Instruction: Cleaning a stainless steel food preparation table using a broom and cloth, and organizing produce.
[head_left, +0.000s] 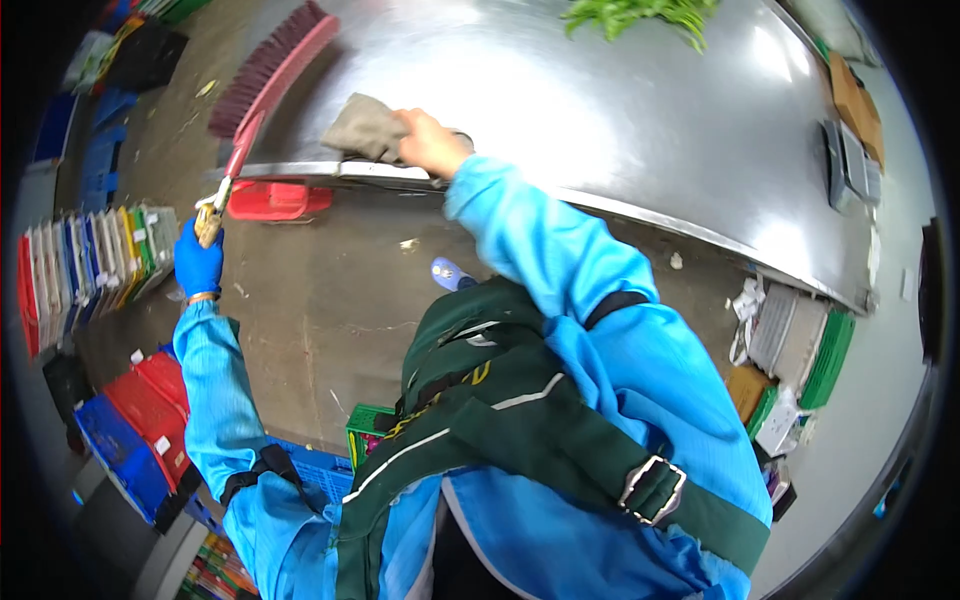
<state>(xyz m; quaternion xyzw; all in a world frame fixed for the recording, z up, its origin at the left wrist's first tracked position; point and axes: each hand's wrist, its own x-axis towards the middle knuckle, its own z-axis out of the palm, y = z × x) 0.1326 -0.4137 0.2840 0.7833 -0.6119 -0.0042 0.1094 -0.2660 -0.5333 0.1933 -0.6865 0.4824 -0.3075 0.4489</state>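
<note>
My left hand (199, 262), in a blue glove, grips the worn, tan-coloured end of a hand brush's handle. The red brush (289, 64), with dark maroon bristles, reaches up across the left end of a stainless steel table (637, 112). My right hand (433, 144) is bare and holds a bunched grey-brown cloth (366, 129) at the table's near edge. The cloth lies against the steel top, and my fingers hide part of it. Some green leafy vegetables (637, 16) lie at the far side of the table.
A red plastic container (277, 201) sits below the table's near edge. Stacked crates (97, 262) stand at left, with red and blue bins (142, 427) nearer. A scale-like device (847, 169) rests at the table's right end. Green crates (825, 360) are below it.
</note>
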